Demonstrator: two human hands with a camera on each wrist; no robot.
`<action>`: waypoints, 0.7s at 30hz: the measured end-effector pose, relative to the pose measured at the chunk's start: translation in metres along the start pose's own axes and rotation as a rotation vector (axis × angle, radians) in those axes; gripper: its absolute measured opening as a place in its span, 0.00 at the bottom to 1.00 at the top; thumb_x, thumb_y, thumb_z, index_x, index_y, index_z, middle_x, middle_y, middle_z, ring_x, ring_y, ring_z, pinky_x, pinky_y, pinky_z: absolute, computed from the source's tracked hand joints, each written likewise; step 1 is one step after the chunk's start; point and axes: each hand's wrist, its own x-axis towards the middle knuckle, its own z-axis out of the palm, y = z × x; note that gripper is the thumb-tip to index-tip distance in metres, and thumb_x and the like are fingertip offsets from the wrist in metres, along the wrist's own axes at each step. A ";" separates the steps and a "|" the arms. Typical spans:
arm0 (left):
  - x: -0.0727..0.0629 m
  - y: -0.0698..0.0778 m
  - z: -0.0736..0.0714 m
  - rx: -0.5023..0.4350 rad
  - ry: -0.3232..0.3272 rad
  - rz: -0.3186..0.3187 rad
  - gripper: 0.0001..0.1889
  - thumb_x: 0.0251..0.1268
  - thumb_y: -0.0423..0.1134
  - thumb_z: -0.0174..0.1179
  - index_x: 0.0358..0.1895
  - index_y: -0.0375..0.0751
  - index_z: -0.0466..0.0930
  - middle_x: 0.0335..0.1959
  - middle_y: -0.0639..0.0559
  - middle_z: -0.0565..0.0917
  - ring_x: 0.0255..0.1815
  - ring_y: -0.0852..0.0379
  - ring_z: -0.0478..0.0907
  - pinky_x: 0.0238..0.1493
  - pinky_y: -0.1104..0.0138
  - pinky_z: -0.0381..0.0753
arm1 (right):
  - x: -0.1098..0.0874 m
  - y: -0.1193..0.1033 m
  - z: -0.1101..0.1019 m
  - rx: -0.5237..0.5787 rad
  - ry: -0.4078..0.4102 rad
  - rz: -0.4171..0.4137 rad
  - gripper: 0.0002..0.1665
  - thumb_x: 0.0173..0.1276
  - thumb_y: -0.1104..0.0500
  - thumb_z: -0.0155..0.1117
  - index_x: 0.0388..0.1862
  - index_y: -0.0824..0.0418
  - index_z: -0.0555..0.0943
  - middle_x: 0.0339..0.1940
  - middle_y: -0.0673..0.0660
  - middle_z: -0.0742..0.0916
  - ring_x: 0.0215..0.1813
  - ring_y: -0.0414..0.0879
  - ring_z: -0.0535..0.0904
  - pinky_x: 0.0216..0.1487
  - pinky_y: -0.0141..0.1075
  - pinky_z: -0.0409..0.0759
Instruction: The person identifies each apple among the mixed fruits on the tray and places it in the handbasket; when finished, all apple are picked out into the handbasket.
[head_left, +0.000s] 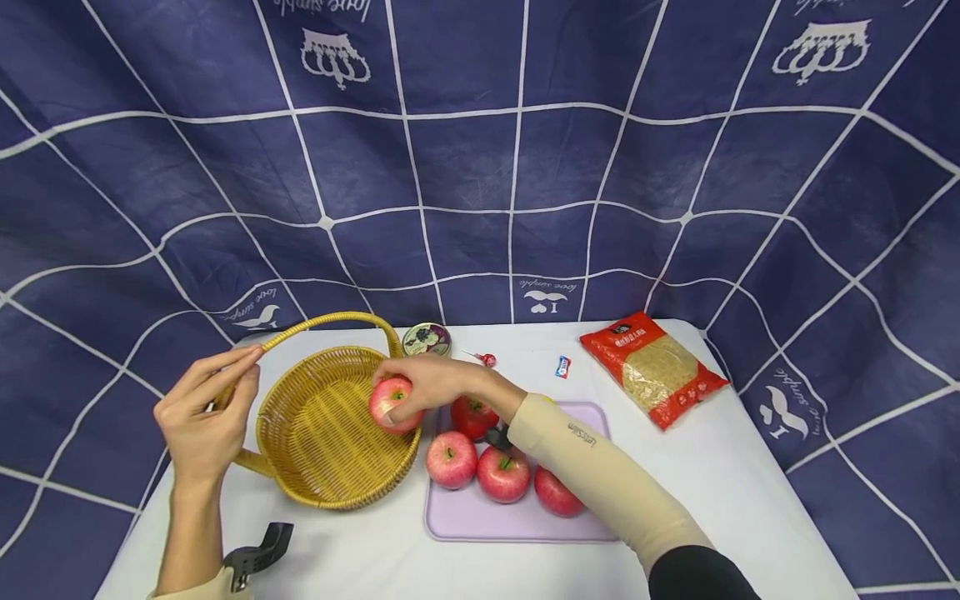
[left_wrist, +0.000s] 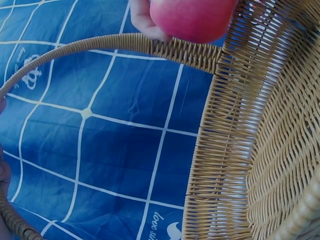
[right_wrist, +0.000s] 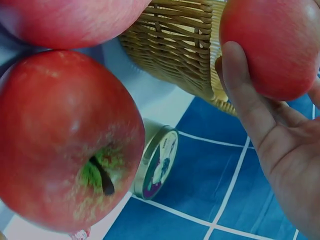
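My left hand point(head_left: 206, 412) grips the tall handle point(head_left: 330, 317) of a yellow-brown wicker basket point(head_left: 279, 454) on its left side. Nothing lies on the woven bottom that shows in the head view. My right hand point(head_left: 435, 382) holds a red apple point(head_left: 391, 403) over the basket's right rim, fingers and thumb around it. In the right wrist view that apple point(right_wrist: 272, 45) sits against the fingers. Several more red apples point(head_left: 451, 460) rest on a lilac tray point(head_left: 517, 532) right of the basket, partly hidden under my right forearm.
Behind the basket stands a round tin point(head_left: 427, 339) with a printed lid. Right of it lie a red-wrapped lollipop point(head_left: 487, 360) and a small red-blue packet point(head_left: 562, 367). A red bag of yellowish grain point(head_left: 652, 367) lies at the back right. Blue checked cloth point(head_left: 480, 167) hangs behind the white table.
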 end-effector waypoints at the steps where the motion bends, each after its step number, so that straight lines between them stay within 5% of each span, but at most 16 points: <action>1: 0.000 0.000 0.000 0.002 0.000 -0.001 0.06 0.55 0.18 0.64 0.35 0.20 0.87 0.38 0.34 0.88 0.43 0.63 0.86 0.45 0.80 0.81 | 0.002 0.000 0.001 0.008 -0.007 -0.003 0.28 0.58 0.48 0.74 0.58 0.45 0.76 0.43 0.41 0.84 0.44 0.36 0.79 0.47 0.25 0.79; 21: -0.001 -0.001 -0.001 -0.017 0.002 -0.012 0.06 0.54 0.17 0.63 0.35 0.19 0.86 0.39 0.33 0.88 0.42 0.62 0.86 0.45 0.80 0.81 | 0.033 0.003 0.010 0.020 -0.050 0.039 0.28 0.60 0.46 0.72 0.58 0.44 0.75 0.43 0.41 0.84 0.44 0.37 0.80 0.47 0.25 0.78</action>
